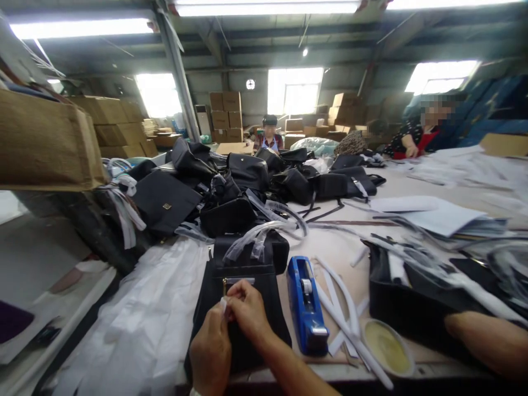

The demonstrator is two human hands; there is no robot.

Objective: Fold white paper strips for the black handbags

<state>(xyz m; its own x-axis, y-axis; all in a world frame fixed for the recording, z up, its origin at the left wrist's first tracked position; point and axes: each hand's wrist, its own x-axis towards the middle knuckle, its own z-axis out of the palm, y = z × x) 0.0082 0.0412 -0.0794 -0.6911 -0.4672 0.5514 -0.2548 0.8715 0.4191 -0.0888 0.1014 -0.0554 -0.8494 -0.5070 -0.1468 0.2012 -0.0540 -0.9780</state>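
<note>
A black bag (pixel 247 352) lies flat in front of me at the table's front edge, its handle wrapped in clear plastic (pixel 259 236). Over its upper part, my left hand (pixel 211 344) and my right hand (pixel 249 311) meet, fingers pinched together around a small whitish piece (pixel 224 303). Just above the fingers a gold-coloured zipper pull (pixel 225 283) shows on the bag. A blue tape dispenser (pixel 307 308) stands right of the bag, close to my right forearm.
Black bags (pixel 247 170) are heaped across the back. White sheets (pixel 136 319) lie at left. White strips (pixel 342 308) and a round dish (pixel 388 346) sit right of the dispenser. Another person's arm (pixel 490 338) is beside a black bag (pixel 408 286). Two people are farther back.
</note>
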